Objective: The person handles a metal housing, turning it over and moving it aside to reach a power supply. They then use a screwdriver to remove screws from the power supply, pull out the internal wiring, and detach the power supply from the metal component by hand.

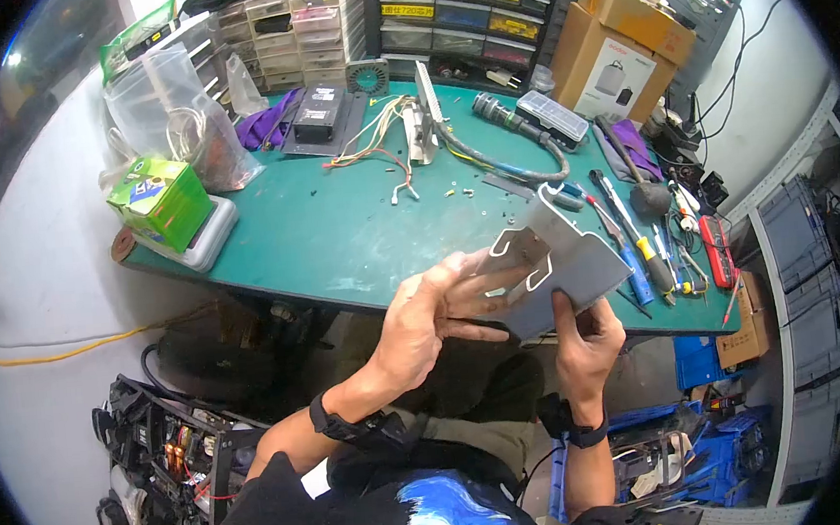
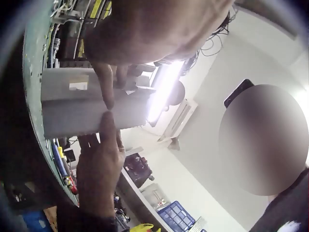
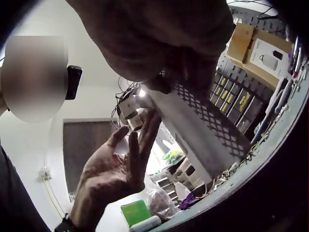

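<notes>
A grey bent sheet-metal cover [image 1: 583, 264] with cut-outs along one side is held up above the bench's front edge. My right hand [image 1: 590, 348] pinches its lower right edge, thumb on the inner face. My left hand [image 1: 415, 322] is at its left side, fingers extended and touching the metal near the cut-outs. In the left wrist view a fingertip of each hand meets on the cover's flat face [image 2: 72, 111]. The right wrist view shows a perforated grid [image 3: 207, 113] on the cover's other side, and the left fingers straight at its end.
The green bench [image 1: 319, 231] carries loose screws, a black box [image 1: 319, 112], a wired metal part [image 1: 419, 129], a flashlight [image 1: 497, 110] and a clear parts case [image 1: 552, 117]. Hand tools and a mallet [image 1: 650, 200] line the right side. A green box [image 1: 159, 199] sits at left.
</notes>
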Available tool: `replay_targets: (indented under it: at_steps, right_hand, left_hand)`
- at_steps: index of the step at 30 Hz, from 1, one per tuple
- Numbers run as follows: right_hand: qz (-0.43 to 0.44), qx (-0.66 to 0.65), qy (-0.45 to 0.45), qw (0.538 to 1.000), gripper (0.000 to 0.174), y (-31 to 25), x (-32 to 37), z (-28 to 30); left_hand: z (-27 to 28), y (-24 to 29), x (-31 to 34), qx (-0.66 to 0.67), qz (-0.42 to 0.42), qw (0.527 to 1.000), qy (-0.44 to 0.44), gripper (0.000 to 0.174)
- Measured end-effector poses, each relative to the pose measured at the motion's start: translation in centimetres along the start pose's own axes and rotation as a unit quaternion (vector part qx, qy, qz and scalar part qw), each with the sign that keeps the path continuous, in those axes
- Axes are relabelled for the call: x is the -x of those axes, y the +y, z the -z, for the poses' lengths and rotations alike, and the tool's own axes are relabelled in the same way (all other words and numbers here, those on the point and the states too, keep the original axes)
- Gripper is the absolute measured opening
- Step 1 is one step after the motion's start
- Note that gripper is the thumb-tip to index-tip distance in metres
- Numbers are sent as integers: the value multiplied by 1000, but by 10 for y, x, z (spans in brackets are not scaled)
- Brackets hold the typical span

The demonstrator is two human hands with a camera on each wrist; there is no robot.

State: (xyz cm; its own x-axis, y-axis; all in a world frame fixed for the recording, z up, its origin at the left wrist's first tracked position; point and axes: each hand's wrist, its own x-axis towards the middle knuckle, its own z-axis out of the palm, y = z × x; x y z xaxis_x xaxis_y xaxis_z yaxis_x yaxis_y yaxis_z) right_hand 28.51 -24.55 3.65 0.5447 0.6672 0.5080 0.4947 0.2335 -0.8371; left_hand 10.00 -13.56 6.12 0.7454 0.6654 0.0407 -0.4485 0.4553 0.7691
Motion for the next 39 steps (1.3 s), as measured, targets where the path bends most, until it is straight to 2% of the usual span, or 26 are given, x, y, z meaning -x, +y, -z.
replay_targets:
  at_steps: [1,3,4,5,7,8,9,11,13,15,39]
  right_hand:
    - [2,3,1,1000,16,-5,0,0]
    - [-84,-59,0,995,17,-12,2,3]
    - [-83,-57,0,995,17,-10,3,5]
    - [-102,-80,-5,992,17,-5,5,6]
    - [-124,-103,-7,987,17,3,8,7]
    - [-146,-142,-8,979,17,6,10,7]
    - [-167,-181,-9,969,18,7,12,7]
    - [-193,-221,3,956,18,4,13,1]
    - [-218,-259,13,941,18,9,16,3]
    - [-252,-282,-29,925,26,25,21,10]
    - [-302,-374,-26,876,26,18,24,12]
  left_hand:
    - [-1,2,0,2,-1,1000,-3,66]
    - [-5,10,1,-67,-34,997,-14,59]
    - [-9,14,2,-54,-35,998,9,48]
    - [-6,13,3,-53,-34,998,7,48]
    - [-1,10,6,-139,-109,983,41,34]
    - [-2,11,8,-135,-124,981,57,26]
    - [1,11,9,-135,-121,982,57,26]
    - [8,10,9,-203,-174,962,63,24]
    - [13,9,8,-219,-172,958,69,25]
    - [16,7,7,-233,-175,954,75,26]
    - [13,-7,4,-253,-87,961,71,29]
